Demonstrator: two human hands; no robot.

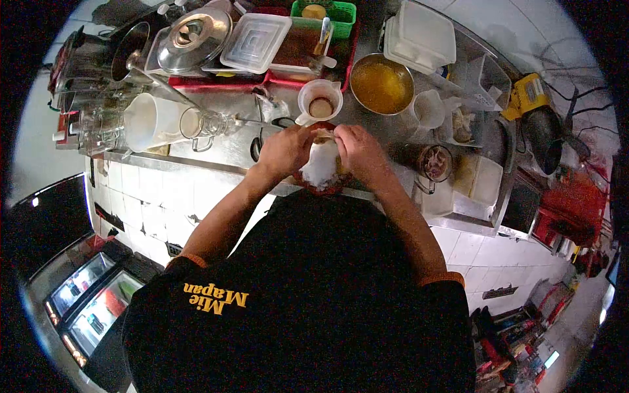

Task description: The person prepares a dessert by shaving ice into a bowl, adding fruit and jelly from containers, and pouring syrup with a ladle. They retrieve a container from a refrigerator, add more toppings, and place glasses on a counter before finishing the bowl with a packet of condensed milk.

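Note:
Both of my hands meet at the front edge of the metal counter. My left hand (286,152) pinches the top edge of a white plastic bag (320,162) from the left. On the other side my right hand (361,152) has its fingers closed at the same bag's top. The bag sits over something reddish, mostly hidden beneath it. Just beyond my hands stands a white measuring jug (320,102) with brown residue inside. Black-handled scissors (256,148) lie beside my left hand.
A metal bowl of yellow liquid (382,84) stands beyond my right hand. Glass mugs (203,124) and a big white jug (149,122) are on the left. Right of my forearm are a glass mug (435,162) and plastic tubs (477,179). Lidded containers (256,42) line the back.

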